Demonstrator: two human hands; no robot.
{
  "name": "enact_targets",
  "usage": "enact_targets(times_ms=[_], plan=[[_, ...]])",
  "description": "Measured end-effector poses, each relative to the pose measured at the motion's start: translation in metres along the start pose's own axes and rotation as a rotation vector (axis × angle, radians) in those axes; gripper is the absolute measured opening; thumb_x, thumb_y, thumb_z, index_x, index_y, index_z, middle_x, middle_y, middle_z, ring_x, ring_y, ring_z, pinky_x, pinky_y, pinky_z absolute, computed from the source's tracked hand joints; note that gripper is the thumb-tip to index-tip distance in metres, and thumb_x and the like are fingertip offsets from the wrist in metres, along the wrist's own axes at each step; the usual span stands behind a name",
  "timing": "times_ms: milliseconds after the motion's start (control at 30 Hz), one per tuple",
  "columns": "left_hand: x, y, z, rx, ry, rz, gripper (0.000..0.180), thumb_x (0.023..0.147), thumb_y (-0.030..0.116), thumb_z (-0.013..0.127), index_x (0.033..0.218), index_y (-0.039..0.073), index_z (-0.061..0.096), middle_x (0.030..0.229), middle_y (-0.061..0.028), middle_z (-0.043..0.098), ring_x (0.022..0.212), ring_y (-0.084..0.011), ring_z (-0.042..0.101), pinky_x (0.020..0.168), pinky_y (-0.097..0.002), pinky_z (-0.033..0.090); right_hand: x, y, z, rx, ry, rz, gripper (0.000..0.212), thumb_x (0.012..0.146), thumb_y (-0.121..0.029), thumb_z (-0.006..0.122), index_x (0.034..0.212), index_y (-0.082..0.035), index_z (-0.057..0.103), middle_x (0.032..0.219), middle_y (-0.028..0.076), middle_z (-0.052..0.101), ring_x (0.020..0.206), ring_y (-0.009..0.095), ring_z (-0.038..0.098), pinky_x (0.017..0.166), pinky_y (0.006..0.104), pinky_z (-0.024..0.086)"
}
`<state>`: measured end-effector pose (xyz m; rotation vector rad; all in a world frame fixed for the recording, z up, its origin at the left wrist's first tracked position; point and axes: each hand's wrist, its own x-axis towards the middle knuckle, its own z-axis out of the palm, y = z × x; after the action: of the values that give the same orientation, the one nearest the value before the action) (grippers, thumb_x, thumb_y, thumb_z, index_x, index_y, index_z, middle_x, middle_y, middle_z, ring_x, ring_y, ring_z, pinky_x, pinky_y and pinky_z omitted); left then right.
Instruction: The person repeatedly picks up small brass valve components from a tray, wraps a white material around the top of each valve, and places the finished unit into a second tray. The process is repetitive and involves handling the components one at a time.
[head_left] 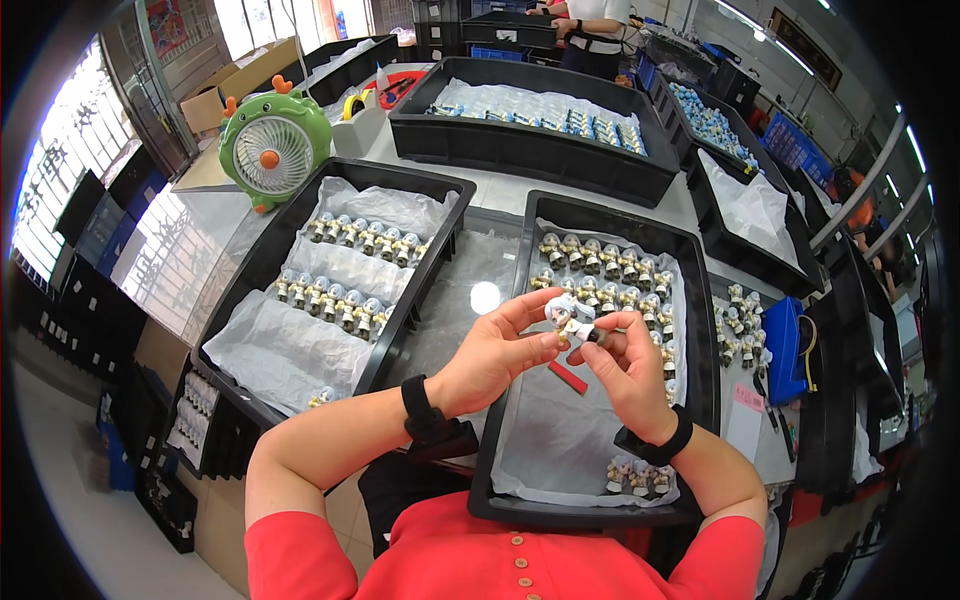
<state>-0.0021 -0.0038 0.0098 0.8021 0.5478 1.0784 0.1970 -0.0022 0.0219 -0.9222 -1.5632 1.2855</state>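
Note:
Between my two hands, above the right-hand black tray (pixel 707 300), is a small figurine (pixel 570 322) with pale hair, a white and gold body and a dark base. My left hand (pixel 495 355) pinches it from the left, near the head. From the right, the fingers of my right hand (pixel 634 378) grip its base. Under the hands, a red strip (pixel 568 378) lies on the tray's white lining. Rows of similar figurines (pixel 605 262) stand at the tray's far end and right side, and a few more figurines (pixel 640 477) are at its near right corner.
Another black tray (pixel 262 262) with rows of figurines stands at left. Behind it are a green fan (pixel 274 150) and a long black tray (pixel 530 150) of blue-and-white pieces. Loose figurines (pixel 742 325) and a blue bin (pixel 785 350) sit at right. A person (pixel 597 35) stands at the back.

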Motion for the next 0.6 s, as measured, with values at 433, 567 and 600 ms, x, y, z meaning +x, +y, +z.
enact_targets(times_ms=[433, 567, 600], plan=[[0.002, 0.000, -0.004, 0.056, 0.023, -0.016, 0.051, 0.096, 0.014, 0.056, 0.143, 0.010, 0.037, 0.123, -0.0033, 0.057, 0.105, -0.0109, 0.056, 0.087, -0.0261, 0.046, 0.006, 0.004, -0.010, 0.071, -0.174, 0.273, 0.020, 0.094, -0.018, 0.059, 0.102, -0.001, 0.055, 0.095, 0.009, 0.068, 0.086, 0.012, 0.066, 0.070, 0.0195, 0.048], [0.002, -0.001, -0.006, 0.142, 0.024, 0.014, 0.049, 0.098, 0.017, 0.053, 0.144, 0.011, 0.037, 0.123, -0.0009, 0.057, 0.108, -0.0097, 0.054, 0.090, -0.0267, 0.045, 0.007, 0.003, -0.011, 0.150, -0.201, 0.350, 0.022, 0.095, -0.020, 0.058, 0.105, 0.000, 0.055, 0.096, 0.010, 0.068, 0.088, 0.015, 0.067, 0.073, 0.0226, 0.049], [0.003, -0.001, -0.006, 0.136, 0.024, 0.014, 0.049, 0.098, 0.018, 0.053, 0.144, 0.011, 0.037, 0.123, -0.0008, 0.057, 0.109, -0.0101, 0.054, 0.092, -0.0273, 0.045, 0.007, 0.002, -0.011, 0.166, -0.208, 0.371, 0.023, 0.095, -0.020, 0.058, 0.105, 0.000, 0.055, 0.096, 0.010, 0.068, 0.089, 0.016, 0.067, 0.074, 0.0234, 0.050]])
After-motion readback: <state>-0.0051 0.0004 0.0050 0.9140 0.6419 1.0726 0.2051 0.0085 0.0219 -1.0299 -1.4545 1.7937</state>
